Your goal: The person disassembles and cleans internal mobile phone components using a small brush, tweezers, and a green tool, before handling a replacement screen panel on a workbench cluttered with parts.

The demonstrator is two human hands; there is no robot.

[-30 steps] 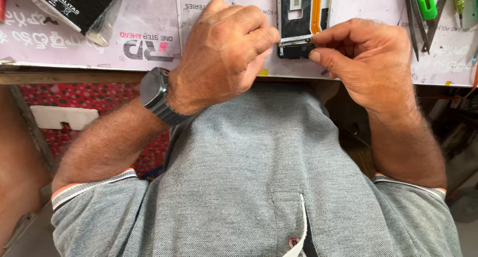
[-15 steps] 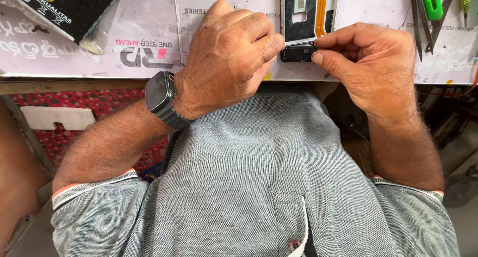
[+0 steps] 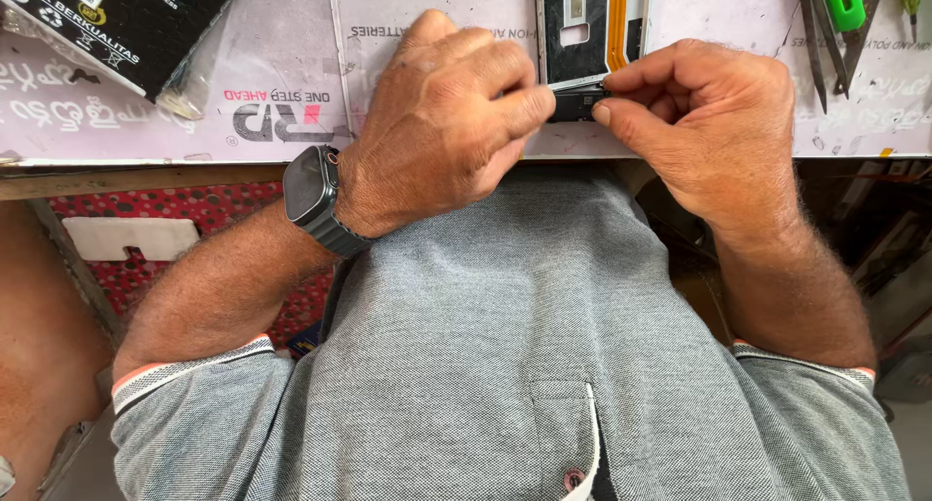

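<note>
An opened phone body [image 3: 585, 30], dark inside with an orange flex strip [image 3: 618, 20], lies on the pale printed work mat [image 3: 282, 93] at the table's near edge. My left hand [image 3: 447, 113], a dark watch [image 3: 313, 192] on its wrist, is curled with its forefinger tip pressed on the phone's near end. My right hand [image 3: 709, 113] pinches that same end from the other side with thumb and forefinger. The two fingertips almost meet over a small dark part [image 3: 580, 103]. Whether a thin tool sits between the fingers is hidden.
A black packet in a clear sleeve [image 3: 116, 20] lies at the mat's far left. Metal tweezers [image 3: 814, 35] and a green-handled tool [image 3: 843, 1] rest at the far right. Below the table edge I see my grey shirt [image 3: 544, 326] and a red dotted surface [image 3: 155, 210].
Both hands stay on the phone's near end. The fingertips have drawn slightly closer together, and the view has shifted a little.
</note>
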